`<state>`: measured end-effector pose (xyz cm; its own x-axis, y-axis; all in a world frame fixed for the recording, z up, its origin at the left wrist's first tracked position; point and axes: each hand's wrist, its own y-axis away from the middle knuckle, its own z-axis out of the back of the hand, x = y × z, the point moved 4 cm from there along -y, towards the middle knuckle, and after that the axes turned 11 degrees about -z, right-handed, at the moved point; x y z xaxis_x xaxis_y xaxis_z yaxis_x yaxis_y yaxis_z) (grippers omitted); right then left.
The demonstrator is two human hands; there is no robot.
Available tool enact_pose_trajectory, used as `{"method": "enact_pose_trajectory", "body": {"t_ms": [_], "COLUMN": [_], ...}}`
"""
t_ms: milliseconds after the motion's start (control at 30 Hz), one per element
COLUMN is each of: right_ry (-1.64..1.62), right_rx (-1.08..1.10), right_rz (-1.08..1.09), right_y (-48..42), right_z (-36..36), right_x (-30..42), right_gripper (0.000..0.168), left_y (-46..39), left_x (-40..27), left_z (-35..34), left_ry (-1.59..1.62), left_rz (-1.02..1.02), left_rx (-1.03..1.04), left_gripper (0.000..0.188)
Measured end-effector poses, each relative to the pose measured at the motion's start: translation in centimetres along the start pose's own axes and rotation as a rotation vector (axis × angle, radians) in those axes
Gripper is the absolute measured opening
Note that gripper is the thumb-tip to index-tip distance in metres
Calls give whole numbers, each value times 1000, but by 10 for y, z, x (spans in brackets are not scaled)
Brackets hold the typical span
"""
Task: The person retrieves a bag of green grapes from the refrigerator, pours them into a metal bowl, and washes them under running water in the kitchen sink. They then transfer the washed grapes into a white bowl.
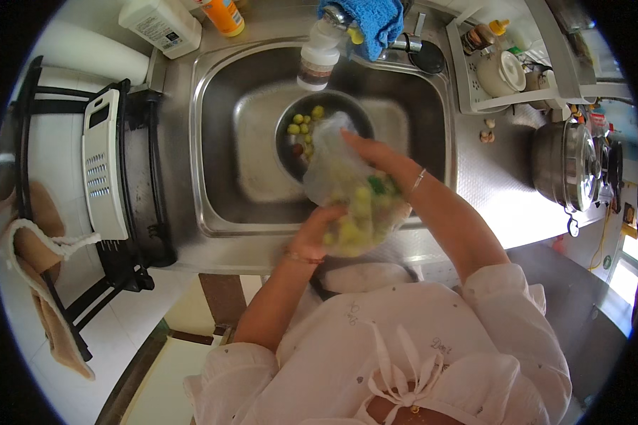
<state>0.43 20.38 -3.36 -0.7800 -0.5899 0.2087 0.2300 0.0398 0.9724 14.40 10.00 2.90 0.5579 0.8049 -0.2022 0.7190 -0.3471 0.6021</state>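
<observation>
Both hands hold a translucent plastic bag [351, 207] with yellow-green round fruits and a bit of green in it. My left hand [319, 228] grips its near left side. My right hand [375, 154] is at the bag's far right side, fingers near its mouth. The bag's mouth lies over a round metal bowl [369, 114] in the stainless steel sink [250, 149]. Several green fruits [294, 128] and a reddish-brown one [297, 150] lie in the left part of the bowl; the bag hides the rest.
A faucet [335, 18] with a white filter [316, 64] reaches over the sink, beside a blue cloth [375, 24]. A white jug [162, 26] and orange bottle [220, 16] stand behind. A grater [103, 164] hangs left; a rack [465, 74] and lidded steel pot [563, 164] are right.
</observation>
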Motion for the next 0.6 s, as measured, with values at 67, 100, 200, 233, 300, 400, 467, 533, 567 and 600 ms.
{"method": "enact_pose_trajectory", "body": {"t_ms": [67,100,200,233,300,400,467,533,567,600], "right_ry": [-61,-112,-266,-310,-376,-536,-478,-458,-465,-475], "right_rx": [129,181,309,344,394,477,486,504,518,527], "right_rz": [88,113,147,153,171,163,149,138,135,132], "right_y": [-16,-16,-5,5,29,40,41,53,62,70], "right_z": [8,14,21,20,23,21,24,18,14,12], "right_x": [-15,-21,-30,-30,-25,-22,-21,-14,-11,-7], "right_gripper": [78,80,73,69,61,52,57,57,55,53], "left_y": [-4,-6,-7,-9,-13,-13,-13,-12,-12,-11], "left_x": [4,4,5,7,8,8,13,16,18,18], "left_z": [-3,-8,-17,-15,-22,-43,-52,-59,-61,-64], "left_ry": [-19,-31,-76,-106,-131,-100,-73,-49,-37,-86], "left_rz": [-21,-29,-88,-126,-124,-93,-189,-227,-247,-295], "left_rx": [27,39,105,148,176,135,116,118,119,114], "left_gripper": [44,43,43,42,42,42,42,46,48,50]}}
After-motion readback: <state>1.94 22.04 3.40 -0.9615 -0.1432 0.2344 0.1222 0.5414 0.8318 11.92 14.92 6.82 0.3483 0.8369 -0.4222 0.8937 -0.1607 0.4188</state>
